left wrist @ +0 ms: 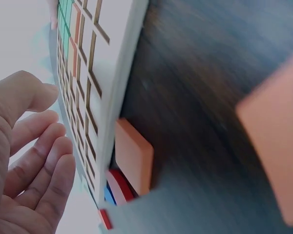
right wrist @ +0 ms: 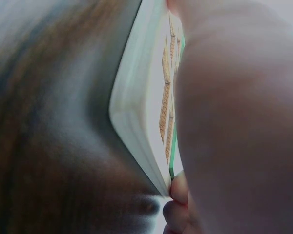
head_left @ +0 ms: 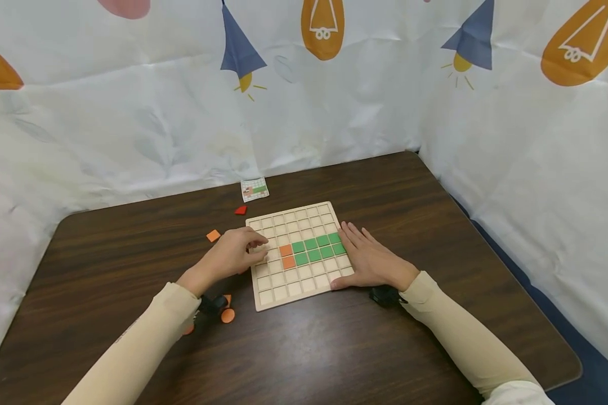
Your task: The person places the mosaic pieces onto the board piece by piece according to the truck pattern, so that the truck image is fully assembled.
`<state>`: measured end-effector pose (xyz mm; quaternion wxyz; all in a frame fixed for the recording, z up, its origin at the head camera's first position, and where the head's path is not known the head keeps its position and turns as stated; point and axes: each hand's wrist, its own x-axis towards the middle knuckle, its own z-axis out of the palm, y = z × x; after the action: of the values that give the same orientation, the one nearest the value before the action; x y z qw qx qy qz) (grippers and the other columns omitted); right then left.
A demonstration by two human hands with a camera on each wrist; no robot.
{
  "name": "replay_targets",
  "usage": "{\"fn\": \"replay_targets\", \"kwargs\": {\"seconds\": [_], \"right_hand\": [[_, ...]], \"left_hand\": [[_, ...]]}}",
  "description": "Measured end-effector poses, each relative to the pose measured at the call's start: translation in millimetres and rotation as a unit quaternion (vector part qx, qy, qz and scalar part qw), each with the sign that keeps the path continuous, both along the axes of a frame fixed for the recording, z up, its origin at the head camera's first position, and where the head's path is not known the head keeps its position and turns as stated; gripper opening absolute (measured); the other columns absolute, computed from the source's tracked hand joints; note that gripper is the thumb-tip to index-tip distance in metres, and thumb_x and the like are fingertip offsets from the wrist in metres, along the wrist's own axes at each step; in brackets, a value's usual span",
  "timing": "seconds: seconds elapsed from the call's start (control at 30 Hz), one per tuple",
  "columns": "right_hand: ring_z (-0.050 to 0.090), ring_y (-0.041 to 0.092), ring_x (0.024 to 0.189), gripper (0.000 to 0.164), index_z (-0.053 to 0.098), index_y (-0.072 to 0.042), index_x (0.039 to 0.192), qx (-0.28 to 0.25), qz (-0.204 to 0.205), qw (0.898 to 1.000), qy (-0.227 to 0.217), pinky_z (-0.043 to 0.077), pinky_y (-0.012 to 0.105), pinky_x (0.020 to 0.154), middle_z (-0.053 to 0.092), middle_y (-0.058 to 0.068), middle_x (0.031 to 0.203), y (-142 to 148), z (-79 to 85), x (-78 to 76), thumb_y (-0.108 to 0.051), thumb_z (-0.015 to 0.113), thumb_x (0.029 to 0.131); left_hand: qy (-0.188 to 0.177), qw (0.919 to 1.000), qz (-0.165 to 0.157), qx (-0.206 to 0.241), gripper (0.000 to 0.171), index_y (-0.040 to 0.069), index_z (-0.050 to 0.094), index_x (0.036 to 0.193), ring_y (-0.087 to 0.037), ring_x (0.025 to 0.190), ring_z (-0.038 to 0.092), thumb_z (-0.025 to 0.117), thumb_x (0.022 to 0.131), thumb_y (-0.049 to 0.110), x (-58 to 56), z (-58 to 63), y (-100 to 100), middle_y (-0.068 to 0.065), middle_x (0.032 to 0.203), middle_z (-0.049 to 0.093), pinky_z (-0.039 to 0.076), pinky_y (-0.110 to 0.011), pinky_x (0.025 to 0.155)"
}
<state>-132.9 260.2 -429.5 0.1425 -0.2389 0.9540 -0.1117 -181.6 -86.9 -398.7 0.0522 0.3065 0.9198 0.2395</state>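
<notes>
A pale wooden grid board (head_left: 280,293) lies on the dark table. Two orange squares (head_left: 288,262) sit in its cells, with two rows of green squares (head_left: 314,256) running to the right of them. Over the board's left edge is my left hand (head_left: 231,251), its fingers loosely bent; the left wrist view shows a gap between thumb and fingers (left wrist: 62,146) with nothing in it. My right hand (head_left: 370,263) rests along the board's right edge, fingers extended and thumb at the near right corner. In the right wrist view that hand hides most of the grid.
Left of the board lie an orange tile (head_left: 213,235), a red piece (head_left: 240,210) and an orange disc (head_left: 227,315). A small printed card (head_left: 255,189) is at the back edge. Beside the board, an orange block (left wrist: 133,158) and a curved red piece (left wrist: 120,186) show in the left wrist view.
</notes>
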Motion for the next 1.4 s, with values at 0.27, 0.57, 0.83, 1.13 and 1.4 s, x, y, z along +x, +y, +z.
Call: {"fn": "replay_targets", "kwargs": {"seconds": [0.27, 0.57, 0.83, 1.13, 1.4], "right_hand": [[0.006, 0.035, 0.164, 0.128, 0.009, -0.002, 0.166, -0.012, -0.003, 1.0, 0.002, 0.014, 0.058, 0.132, 0.003, 0.02, 0.175, 2.0, 0.5, 1.8, -0.084, 0.06, 0.082], [0.006, 0.035, 0.164, 0.128, 0.008, -0.002, 0.166, -0.015, -0.005, 1.0, 0.001, 0.014, 0.058, 0.132, 0.003, 0.019, 0.175, 3.6, -0.6, 2.8, -0.084, 0.06, 0.083], [0.005, 0.034, 0.165, 0.128, 0.007, -0.003, 0.166, -0.02, -0.006, 1.0, -0.001, 0.013, 0.058, 0.132, 0.002, 0.019, 0.175, 2.7, 0.7, 2.8, -0.084, 0.06, 0.082], [0.006, 0.035, 0.165, 0.128, 0.007, -0.003, 0.166, -0.017, -0.003, 1.0, -0.001, 0.013, 0.058, 0.132, 0.003, 0.019, 0.175, 1.0, 2.1, 1.9, -0.084, 0.06, 0.083], [0.005, 0.034, 0.165, 0.128, 0.007, -0.003, 0.166, -0.018, -0.003, 1.0, -0.006, 0.013, 0.059, 0.132, 0.002, 0.019, 0.175, -1.1, 3.6, 1.0, -0.084, 0.06, 0.082]], "left_hand": [[-0.01, 0.9997, 0.02, -0.008, 0.027, 0.005, 0.077, 0.117, -0.009, 0.071, 0.051, 0.072, 0.095, 0.019, 5.9, -1.6, -17.4, -0.006, 0.098, 0.07, 0.043, -0.025, 0.064], [-0.011, 0.9994, 0.028, -0.017, 0.025, 0.006, 0.078, 0.115, -0.013, 0.083, 0.063, 0.075, 0.094, 0.02, 13.0, -4.2, -28.6, -0.004, 0.099, 0.073, 0.055, -0.032, 0.073], [-0.016, 0.9987, 0.046, -0.018, 0.028, 0.007, 0.078, 0.116, -0.016, 0.089, 0.066, 0.076, 0.092, 0.023, 18.8, -7.8, -36.4, -0.003, 0.102, 0.073, 0.057, -0.037, 0.08], [-0.022, 0.9981, 0.055, -0.019, 0.028, 0.01, 0.079, 0.112, -0.012, 0.088, 0.065, 0.079, 0.09, 0.027, 23.2, -11.1, -44.6, -0.001, 0.102, 0.074, 0.057, -0.032, 0.079], [-0.037, 0.9975, 0.053, -0.027, 0.03, 0.01, 0.078, 0.114, -0.012, 0.088, 0.063, 0.08, 0.089, 0.026, 26.1, -12.9, -50.8, -0.002, 0.105, 0.074, 0.056, -0.032, 0.079]]}}
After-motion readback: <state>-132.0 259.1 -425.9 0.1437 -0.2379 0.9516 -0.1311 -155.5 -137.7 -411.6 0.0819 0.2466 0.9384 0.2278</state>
